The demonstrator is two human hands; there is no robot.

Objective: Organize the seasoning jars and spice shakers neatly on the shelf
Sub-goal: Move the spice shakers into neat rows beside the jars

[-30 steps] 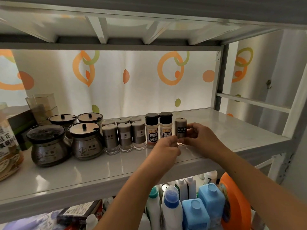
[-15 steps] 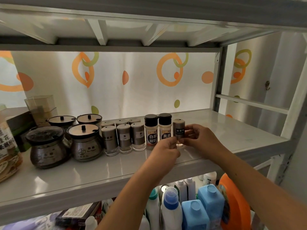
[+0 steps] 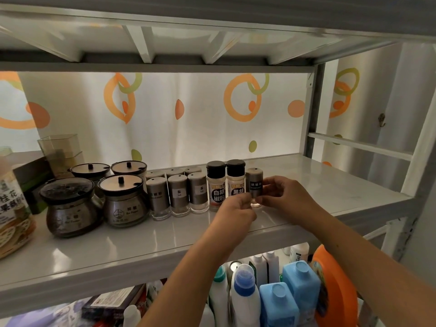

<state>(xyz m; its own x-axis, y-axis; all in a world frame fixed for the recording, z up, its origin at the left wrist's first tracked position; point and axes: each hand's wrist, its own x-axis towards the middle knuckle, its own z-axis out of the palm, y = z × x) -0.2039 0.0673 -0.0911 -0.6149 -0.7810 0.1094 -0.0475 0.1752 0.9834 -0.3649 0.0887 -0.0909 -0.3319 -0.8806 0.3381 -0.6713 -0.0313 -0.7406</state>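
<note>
A steel pepper shaker (image 3: 254, 182) with a dark label stands on the white shelf (image 3: 330, 185), at the right end of a row. My right hand (image 3: 283, 197) pinches its right side and my left hand (image 3: 236, 210) holds its lower left. Left of it stand two black-capped pepper bottles (image 3: 215, 185), then steel shakers (image 3: 178, 194) in two rows. Several round lidded seasoning jars (image 3: 122, 199) sit further left.
A clear plastic container (image 3: 60, 149) and a dark box stand at the back left. A printed food jar (image 3: 13, 208) is at the far left edge. Detergent bottles (image 3: 278, 300) fill the lower shelf. The shelf's right half is bare; an upper shelf hangs overhead.
Both hands stay on the pepper shaker at the row's right end. The shaker's dark label now faces me more squarely; it has hardly shifted.
</note>
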